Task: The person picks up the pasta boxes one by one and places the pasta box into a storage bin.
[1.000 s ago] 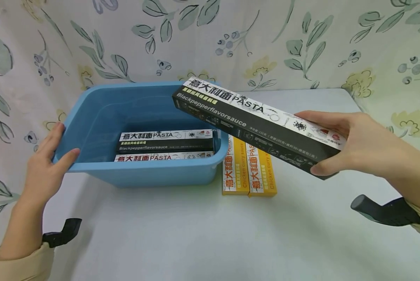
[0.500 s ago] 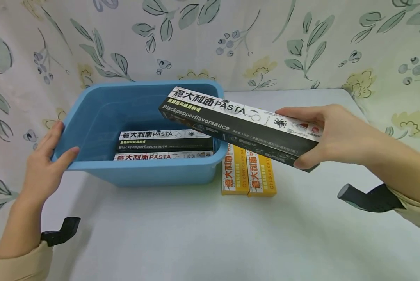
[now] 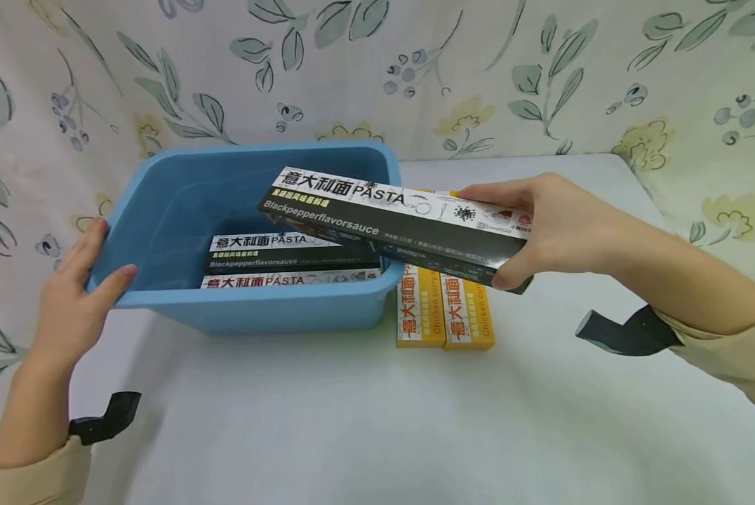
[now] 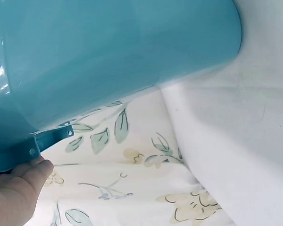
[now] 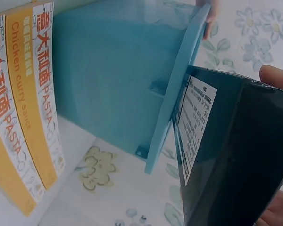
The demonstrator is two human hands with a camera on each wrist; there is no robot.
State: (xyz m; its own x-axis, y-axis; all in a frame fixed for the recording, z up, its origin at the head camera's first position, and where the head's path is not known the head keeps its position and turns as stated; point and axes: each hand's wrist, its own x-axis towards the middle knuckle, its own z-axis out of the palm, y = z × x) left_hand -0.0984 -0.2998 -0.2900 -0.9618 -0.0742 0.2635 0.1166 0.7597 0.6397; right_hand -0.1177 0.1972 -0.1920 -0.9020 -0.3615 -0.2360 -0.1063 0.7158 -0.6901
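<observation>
Black pasta box (image 3: 377, 223) being pinched at one end by right hand (image 3: 544, 228), spread to box width, far end being left free over blue tub (image 3: 276, 312); contact being hard to tell. Tub being gripped by left hand (image 3: 74, 298), seemingly for steadying.

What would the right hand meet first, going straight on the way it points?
Probably the right rim of the blue tub, though the right hand might pass above it; depth is unclear. The black pasta box it holds overlaps that rim.
</observation>
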